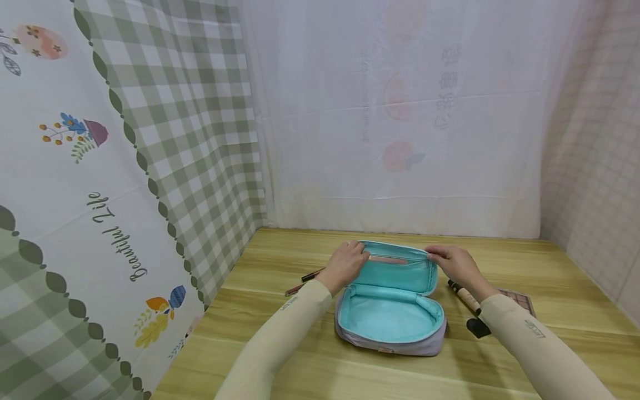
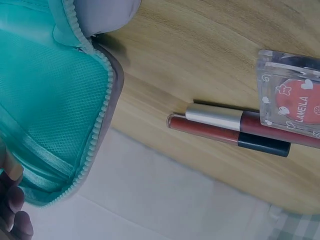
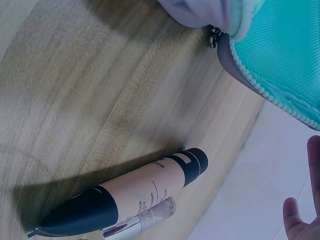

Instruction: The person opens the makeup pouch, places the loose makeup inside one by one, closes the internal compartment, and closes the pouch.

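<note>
A lilac pouch with a turquoise lining (image 1: 390,319) stands unzipped on the table, its lid (image 1: 395,276) raised at the back. My left hand (image 1: 346,263) grips the lid's upper left edge; its fingertips (image 2: 15,215) overlap the turquoise lining (image 2: 55,90) in the left wrist view. At the lid's upper right corner, my right hand (image 1: 459,268) pinches the rim. The right wrist view shows some of its fingers (image 3: 304,215) spread below the lid (image 3: 287,55). The lower compartment looks empty, and a pinkish strip shows at the lid's inner pocket.
Left of the pouch lie two lip-colour tubes (image 2: 215,131) and a clear compact with a red pan (image 2: 300,100). To its right are a beige and black tube (image 3: 145,190), a small clear tube (image 3: 157,212), a dark object (image 1: 478,328) and a palette (image 1: 522,300). Curtains surround the table.
</note>
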Demonstrator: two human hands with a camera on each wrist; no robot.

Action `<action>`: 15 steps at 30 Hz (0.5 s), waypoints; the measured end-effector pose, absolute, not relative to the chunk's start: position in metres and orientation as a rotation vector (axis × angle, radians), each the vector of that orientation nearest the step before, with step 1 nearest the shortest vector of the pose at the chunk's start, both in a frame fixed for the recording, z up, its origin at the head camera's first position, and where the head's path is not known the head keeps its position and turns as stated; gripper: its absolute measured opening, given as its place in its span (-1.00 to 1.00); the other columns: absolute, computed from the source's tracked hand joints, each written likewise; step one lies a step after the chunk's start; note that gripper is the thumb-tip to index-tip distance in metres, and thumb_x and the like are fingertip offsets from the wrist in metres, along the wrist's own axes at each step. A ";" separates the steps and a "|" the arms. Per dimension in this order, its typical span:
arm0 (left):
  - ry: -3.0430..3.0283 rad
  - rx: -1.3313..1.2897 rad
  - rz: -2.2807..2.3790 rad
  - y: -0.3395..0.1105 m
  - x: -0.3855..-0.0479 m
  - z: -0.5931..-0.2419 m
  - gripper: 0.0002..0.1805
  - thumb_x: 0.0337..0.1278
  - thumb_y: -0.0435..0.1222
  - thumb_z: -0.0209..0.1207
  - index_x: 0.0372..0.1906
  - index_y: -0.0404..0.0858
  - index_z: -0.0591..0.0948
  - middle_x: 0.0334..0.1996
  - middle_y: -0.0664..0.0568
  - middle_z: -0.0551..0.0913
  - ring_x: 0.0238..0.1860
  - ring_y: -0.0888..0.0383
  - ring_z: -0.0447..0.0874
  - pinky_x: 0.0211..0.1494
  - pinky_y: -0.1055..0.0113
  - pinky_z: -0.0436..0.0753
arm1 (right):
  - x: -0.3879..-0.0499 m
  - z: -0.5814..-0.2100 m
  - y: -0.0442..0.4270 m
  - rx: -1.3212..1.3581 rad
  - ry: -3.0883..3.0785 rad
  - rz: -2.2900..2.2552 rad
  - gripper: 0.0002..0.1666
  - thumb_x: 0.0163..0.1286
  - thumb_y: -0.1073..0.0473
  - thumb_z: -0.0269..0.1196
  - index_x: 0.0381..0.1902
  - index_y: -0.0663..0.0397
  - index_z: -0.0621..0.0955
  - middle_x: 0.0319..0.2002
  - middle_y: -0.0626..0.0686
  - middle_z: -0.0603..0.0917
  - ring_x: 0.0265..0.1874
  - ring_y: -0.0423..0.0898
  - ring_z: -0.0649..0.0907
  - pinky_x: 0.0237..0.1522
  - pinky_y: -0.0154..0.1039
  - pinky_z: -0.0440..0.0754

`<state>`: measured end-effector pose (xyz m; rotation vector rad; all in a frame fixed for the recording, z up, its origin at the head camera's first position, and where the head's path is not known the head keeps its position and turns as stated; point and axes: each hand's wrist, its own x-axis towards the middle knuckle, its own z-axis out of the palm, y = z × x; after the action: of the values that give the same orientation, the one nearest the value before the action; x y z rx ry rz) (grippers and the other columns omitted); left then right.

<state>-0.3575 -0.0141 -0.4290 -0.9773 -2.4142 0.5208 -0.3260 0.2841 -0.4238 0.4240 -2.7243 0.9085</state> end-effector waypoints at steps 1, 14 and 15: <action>-2.403 -0.980 0.528 -0.013 -0.357 -0.429 -0.80 0.48 -0.26 0.06 -0.04 -0.03 0.69 -0.09 0.10 0.62 -0.09 0.17 0.53 -0.12 0.33 0.54 | -0.326 -0.424 0.285 0.425 -2.729 0.912 -0.59 0.54 0.14 0.14 0.15 0.34 0.60 0.04 0.33 0.66 0.06 0.32 0.60 0.04 0.25 0.53; -2.343 -0.955 0.526 0.002 -0.356 -0.431 -0.84 0.38 -0.26 0.19 -0.06 0.03 0.67 -0.15 0.20 0.67 -0.06 0.21 0.56 -0.05 0.35 0.53 | -0.327 -0.422 0.287 0.413 -2.779 0.966 -0.59 0.54 0.14 0.14 0.17 0.33 0.60 0.08 0.33 0.64 0.10 0.32 0.57 0.05 0.23 0.54; -2.340 -0.954 0.523 0.002 -0.357 -0.431 -0.85 0.37 -0.27 0.19 -0.07 0.03 0.67 -0.16 0.20 0.68 -0.07 0.21 0.57 -0.06 0.34 0.53 | -0.328 -0.422 0.287 0.414 -2.781 0.966 -0.59 0.54 0.14 0.14 0.17 0.33 0.60 0.08 0.33 0.64 0.11 0.32 0.57 0.05 0.22 0.55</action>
<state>-0.3570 0.0020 -0.4311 -0.9538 -2.3399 0.5229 -0.3276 0.2866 -0.4217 0.4141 -2.7815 0.9663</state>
